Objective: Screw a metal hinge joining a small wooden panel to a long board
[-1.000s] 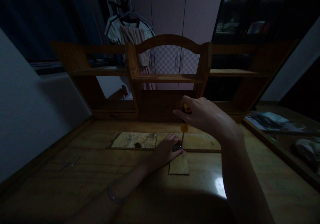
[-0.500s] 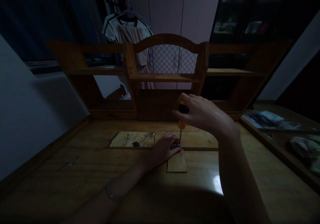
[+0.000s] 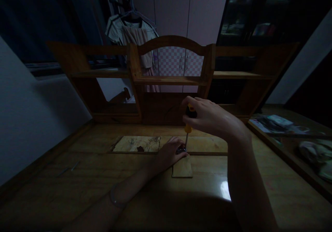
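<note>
A screwdriver (image 3: 188, 128) with a yellow and black handle stands nearly upright in my right hand (image 3: 207, 116), whose fingers are wrapped round the top of the handle. Its shaft runs down to a small shiny metal piece (image 3: 181, 150), which my left hand (image 3: 169, 152) pinches between thumb and fingers. The metal piece is mostly hidden, so I cannot tell its kind. Under the hands lies a long thin wooden board (image 3: 207, 145), its left part pale and stained. A short wooden piece (image 3: 182, 168) sticks out toward me below the metal piece.
The wooden desktop (image 3: 103, 183) carries two thin metal rods or screws (image 3: 74, 166) at left. Behind stands a wooden shelf unit (image 3: 171, 81). To the right, beyond a raised edge, are papers and bags (image 3: 281, 121) and a crumpled cloth (image 3: 311, 153).
My right hand's fingers have shifted slightly round the screwdriver handle, the thumb a little to the right. My left hand stays in place on the metal piece.
</note>
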Tool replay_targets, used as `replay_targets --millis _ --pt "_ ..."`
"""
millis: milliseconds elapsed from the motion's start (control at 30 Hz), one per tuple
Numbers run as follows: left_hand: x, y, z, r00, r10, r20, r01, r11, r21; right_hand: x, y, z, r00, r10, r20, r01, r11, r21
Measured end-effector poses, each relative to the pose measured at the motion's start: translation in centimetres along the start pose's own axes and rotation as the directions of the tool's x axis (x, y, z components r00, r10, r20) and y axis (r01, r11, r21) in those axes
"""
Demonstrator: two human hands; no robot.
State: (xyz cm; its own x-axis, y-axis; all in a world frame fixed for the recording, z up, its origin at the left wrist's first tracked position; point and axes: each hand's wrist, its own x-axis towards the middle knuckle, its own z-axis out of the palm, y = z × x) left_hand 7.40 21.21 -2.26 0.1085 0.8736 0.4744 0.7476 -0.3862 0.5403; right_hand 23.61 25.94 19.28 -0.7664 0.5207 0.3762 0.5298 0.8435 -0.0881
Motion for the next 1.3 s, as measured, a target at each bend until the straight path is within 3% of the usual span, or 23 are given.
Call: replay_targets --millis 267,533,700,933,1100,1300 --pt "0.1 -0.1 0.2 1.000 -0.009 -0.005 0.009 1.000 0.029 0.2 -0.2 0.3 0.998 0.065 -0.006 -0.065 0.992 -0.107" --pt "0.1 -0.2 0.3 1.000 0.001 -0.005 0.000 1.000 0.028 0.0 -0.1 0.0 0.999 -0.035 0.019 0.035 0.999 0.006" --pt "0.2 0.0 0.1 1.000 -0.012 0.016 0.012 0.999 0.045 0.0 0.1 0.1 0.998 0.047 0.032 -0.045 0.997 -0.062" --pt "0.0 0.5 -0.2 1.000 -0.007 0.004 0.007 0.999 0.041 -0.4 0.1 -0.5 0.999 -0.013 0.033 0.013 1.000 0.012" --pt "0.1 0.5 -0.2 1.000 0.009 0.007 -0.009 0.999 0.050 -0.2 -0.1 -0.2 0.997 0.078 0.016 -0.076 0.994 -0.077" --pt "0.0 0.5 -0.3 1.000 0.018 0.009 -0.019 0.999 0.049 -0.6 0.1 -0.8 0.999 0.007 0.035 -0.008 1.000 0.009"
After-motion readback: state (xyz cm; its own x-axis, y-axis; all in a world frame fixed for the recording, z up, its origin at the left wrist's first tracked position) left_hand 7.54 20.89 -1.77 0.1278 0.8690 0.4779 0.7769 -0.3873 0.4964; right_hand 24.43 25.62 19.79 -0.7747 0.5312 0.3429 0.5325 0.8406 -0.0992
